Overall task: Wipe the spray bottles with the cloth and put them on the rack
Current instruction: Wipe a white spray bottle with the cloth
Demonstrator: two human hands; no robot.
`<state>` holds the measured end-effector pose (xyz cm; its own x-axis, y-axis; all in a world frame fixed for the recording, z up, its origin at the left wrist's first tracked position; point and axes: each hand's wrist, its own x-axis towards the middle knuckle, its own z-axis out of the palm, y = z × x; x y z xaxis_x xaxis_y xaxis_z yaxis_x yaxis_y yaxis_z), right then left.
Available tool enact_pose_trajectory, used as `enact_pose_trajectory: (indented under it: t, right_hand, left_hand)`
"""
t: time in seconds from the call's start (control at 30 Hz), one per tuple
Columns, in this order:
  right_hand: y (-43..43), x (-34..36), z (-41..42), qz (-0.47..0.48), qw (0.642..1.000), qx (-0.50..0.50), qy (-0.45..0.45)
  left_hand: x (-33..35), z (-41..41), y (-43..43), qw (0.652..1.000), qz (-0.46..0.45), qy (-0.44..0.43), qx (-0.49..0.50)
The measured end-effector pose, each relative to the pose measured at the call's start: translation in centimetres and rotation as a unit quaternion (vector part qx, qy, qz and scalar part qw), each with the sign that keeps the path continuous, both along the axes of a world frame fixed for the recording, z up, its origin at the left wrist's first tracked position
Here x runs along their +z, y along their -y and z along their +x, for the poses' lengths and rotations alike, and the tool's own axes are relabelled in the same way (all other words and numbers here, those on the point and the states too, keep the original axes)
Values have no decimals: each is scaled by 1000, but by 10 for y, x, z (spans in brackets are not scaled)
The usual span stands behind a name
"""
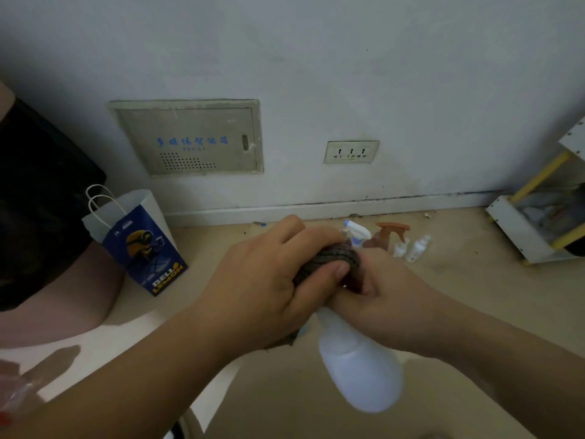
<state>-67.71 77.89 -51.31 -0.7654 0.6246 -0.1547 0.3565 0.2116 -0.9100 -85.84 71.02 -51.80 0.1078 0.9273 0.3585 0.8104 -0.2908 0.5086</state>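
Observation:
A white spray bottle (357, 359) is held tilted in mid-air, base toward me. My right hand (389, 296) grips its neck. My left hand (269, 277) presses a dark ribbed cloth (332, 258) around the bottle's top, which the cloth hides. On the floor behind stand a bottle with a white and blue trigger (356, 232), a brown bottle with an orange trigger (391, 232) and two small white bottles (411, 247). The white and yellow rack (519, 229) stands at the right by the wall.
A blue and white paper bag (142, 245) stands on the floor at the left. A black bag (41, 204) fills the far left. The wall carries a metal panel (190, 139) and a socket (351, 152).

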Motion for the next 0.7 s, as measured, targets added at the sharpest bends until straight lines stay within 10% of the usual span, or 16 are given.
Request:
enact_pose_trajectory:
  t: [0.23,0.53,0.7]
  right_hand:
    - [-11,3,3,-77,996,41,25]
    - [-2,-14,-7,53,995,20,85]
    - [-5,-21,-3,70,990,23,121]
  left_hand:
    - [-10,-2,-11,994,3,50,95]
    - [-9,-3,-11,936,-64,259,231]
    - [-12,10,4,992,8,-121,12]
